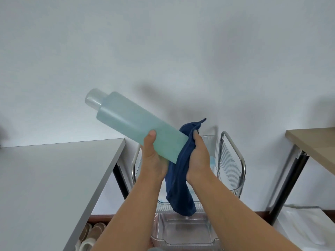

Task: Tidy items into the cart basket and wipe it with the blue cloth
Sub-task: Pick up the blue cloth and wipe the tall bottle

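A tall pale teal bottle [134, 122] with a clear cap is held tilted in the air, cap up and to the left. My left hand [153, 156] grips its lower half from below. My right hand [198, 156] holds the dark blue cloth [181, 178] pressed around the bottle's base, and the cloth's tail hangs down. Below both hands stands the cart [233, 160] with a metal frame and clear ribbed baskets [183, 230]; the upper basket is mostly hidden by my arms.
A grey table [54, 178] is on the left, a tan table [315, 144] with black legs on the right. Shoes [92, 234] lie on the floor under the grey table. A white wall is behind the cart.
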A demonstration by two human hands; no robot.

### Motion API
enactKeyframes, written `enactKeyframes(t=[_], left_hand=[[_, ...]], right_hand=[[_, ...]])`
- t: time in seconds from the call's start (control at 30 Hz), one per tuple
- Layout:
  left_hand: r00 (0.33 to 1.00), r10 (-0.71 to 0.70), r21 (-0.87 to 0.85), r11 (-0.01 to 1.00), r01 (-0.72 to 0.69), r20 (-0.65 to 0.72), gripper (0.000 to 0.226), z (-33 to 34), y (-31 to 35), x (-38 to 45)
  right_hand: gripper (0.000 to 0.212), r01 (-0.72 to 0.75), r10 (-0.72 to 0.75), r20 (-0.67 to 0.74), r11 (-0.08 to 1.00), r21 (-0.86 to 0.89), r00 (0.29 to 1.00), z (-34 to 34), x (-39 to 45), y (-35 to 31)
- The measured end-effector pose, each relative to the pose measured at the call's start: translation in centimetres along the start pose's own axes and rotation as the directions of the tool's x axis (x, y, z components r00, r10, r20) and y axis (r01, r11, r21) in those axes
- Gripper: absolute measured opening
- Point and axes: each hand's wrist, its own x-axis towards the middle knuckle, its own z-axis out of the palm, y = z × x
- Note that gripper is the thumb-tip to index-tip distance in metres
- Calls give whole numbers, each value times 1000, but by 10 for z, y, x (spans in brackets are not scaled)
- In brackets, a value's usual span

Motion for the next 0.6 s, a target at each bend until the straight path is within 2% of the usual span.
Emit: enactKeyframes(t=[0.07,0.13,0.27,0.33,0.43,0.5,0.57,0.6], left_hand=[[998,23,158,987,-14,-50,96,-4,-2,-3],[995,44,300,954,-14,-93,77,-10,0,-4],[991,-55,403,910,102,-126,69,-16,13,0],[986,-69,439,889,130,-152,60,-15,19,2],[978,-127,427,885,188,-166,43,-11,24,5],[959,-204,354,897,263,-195,49,-10,26,7],[941,-296,243,912,330,-167,59,-8,30,9],[931,-337,193,913,359,-137,58,-6,31,9]], right_hand=[[44,102,-99,42,992,-70,994,0,-1,4],[43,276,-267,70,946,-173,961,0,-3,4],[45,545,-490,239,762,-350,839,-3,-5,5],[39,710,-600,383,552,-438,702,-6,-3,5],[41,872,-644,626,138,-470,440,-6,-1,2],[48,883,-586,756,-142,-448,290,-7,-2,1],[50,833,-513,835,-359,-421,201,-8,-4,3],[49,805,-493,853,-429,-409,171,-7,-6,5]])
